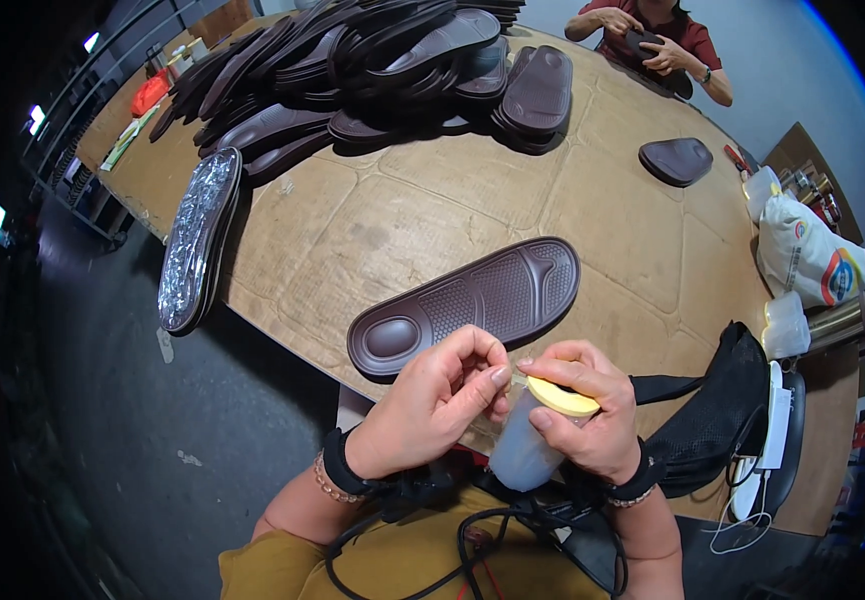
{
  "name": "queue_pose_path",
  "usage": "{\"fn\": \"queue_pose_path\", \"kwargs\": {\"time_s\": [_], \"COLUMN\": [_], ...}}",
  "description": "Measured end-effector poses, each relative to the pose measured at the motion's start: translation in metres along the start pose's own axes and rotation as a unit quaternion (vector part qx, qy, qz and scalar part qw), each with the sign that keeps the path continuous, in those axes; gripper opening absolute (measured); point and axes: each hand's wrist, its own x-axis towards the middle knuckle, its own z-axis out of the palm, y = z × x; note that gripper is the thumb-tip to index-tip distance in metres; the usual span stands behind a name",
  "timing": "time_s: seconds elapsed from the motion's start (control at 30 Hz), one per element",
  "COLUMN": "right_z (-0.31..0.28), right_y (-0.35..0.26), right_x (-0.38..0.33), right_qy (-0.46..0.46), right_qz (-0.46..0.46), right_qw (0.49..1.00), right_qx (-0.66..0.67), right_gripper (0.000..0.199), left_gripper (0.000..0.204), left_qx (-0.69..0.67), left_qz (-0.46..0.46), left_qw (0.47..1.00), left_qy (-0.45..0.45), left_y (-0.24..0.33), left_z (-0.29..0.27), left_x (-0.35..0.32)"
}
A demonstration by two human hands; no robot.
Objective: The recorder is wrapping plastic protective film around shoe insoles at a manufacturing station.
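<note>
My right hand (pixel 593 405) is closed around a translucent whitish cylinder (pixel 528 447) with a pale yellow end facing up; whether it is a film roll or a container I cannot tell. Close beside its upper edge, my left hand (pixel 443 402) has thumb and fingers pinched together. What those fingers hold, if anything, is too small to make out. Just beyond both hands, a dark brown shoe sole (pixel 473 300) lies slantwise on the cardboard-covered table (pixel 403 215), textured side up.
Many brown soles (pixel 353 60) are heaped at the back. A shiny film-wrapped stack (pixel 198 240) stands over the left edge. One smaller sole piece (pixel 675 160), a white bag (pixel 808 250) and a black mesh bag (pixel 718 420) are rightward. A co-worker (pixel 653 45) holds a dark piece.
</note>
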Motion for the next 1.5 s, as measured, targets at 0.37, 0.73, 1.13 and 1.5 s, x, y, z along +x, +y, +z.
{"fn": "queue_pose_path", "kwargs": {"time_s": [0.37,0.73,1.13,1.5], "right_z": [0.005,0.003,0.006,0.010], "right_y": [0.005,0.003,0.008,0.008], "right_x": [0.001,-0.004,-0.001,-0.001], "right_qy": [0.015,0.016,0.000,0.002], "right_qz": [-0.005,0.027,0.002,-0.007], "right_qw": [0.999,0.999,0.999,0.999], "right_qx": [-0.029,-0.018,-0.041,-0.044], "right_gripper": [0.041,0.040,0.037,0.036], "left_gripper": [0.031,0.047,0.033,0.020], "left_qx": [0.094,-0.014,0.224,0.263], "left_qz": [0.376,0.487,0.370,0.593], "left_qw": [0.869,0.810,0.600,0.382], "left_qy": [-0.307,-0.327,-0.673,-0.658], "left_y": [0.046,0.056,0.133,0.133], "left_z": [0.007,0.067,0.031,0.016], "left_x": [-0.016,-0.037,0.006,0.013]}}
